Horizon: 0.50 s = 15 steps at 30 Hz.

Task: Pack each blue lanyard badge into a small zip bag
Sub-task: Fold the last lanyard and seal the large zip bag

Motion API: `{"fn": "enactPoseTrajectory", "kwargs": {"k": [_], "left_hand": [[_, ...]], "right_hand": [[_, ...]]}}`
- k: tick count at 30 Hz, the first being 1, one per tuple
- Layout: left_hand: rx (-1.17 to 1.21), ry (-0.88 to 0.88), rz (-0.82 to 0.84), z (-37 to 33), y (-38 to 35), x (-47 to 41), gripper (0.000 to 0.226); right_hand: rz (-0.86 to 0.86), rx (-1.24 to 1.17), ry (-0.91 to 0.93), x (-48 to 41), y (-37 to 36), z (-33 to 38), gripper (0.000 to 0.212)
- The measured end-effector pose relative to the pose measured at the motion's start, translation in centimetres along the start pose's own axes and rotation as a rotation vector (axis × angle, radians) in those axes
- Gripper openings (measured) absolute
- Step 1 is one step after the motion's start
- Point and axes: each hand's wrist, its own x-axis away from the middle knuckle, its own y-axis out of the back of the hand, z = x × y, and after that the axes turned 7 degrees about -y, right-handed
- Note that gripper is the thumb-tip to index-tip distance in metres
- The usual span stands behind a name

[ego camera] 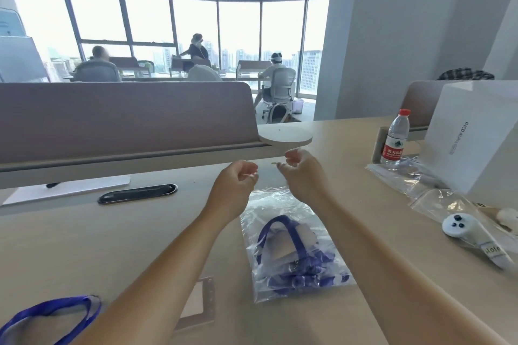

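A clear zip bag [283, 206] lies on the desk in front of me. Inside it are a blue lanyard [291, 232] and its badge card. Both hands hover at the bag's far end, fingers curled in a pinch. My left hand [236, 182] and my right hand [301, 173] seem to pinch the bag's thin clear mouth. A short yellow-green bit shows between their fingertips. Another blue lanyard [50, 314] lies at the near left edge. Its clear badge holder [200, 304] is partly hidden under my left forearm.
At the right stand a water bottle [393, 140] and a white box [471, 134], with spare zip bags [433, 199] and a white controller [462, 228] in front. A cable slot [137, 193], a paper sheet [70, 187] and a desk partition [126, 115] lie beyond.
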Motion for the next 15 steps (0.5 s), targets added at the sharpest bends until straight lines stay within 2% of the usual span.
{"fn": "enactPoseTrajectory", "kwargs": {"k": [4, 10, 15], "left_hand": [[-0.014, -0.019, -0.055, -1.3, 5.0, 3.7, 0.018], [-0.028, 0.027, -0.137, -1.5, 13.8, 10.7, 0.021], [-0.048, 0.067, -0.131, -0.7, 18.0, 15.6, 0.02]], "right_hand": [[0.006, -0.024, 0.067, 4.3, -2.2, 3.2, 0.028], [0.142, -0.026, 0.147, 12.1, -7.6, 6.9, 0.027], [0.23, -0.022, 0.14, 17.5, -11.7, 6.7, 0.025]]}}
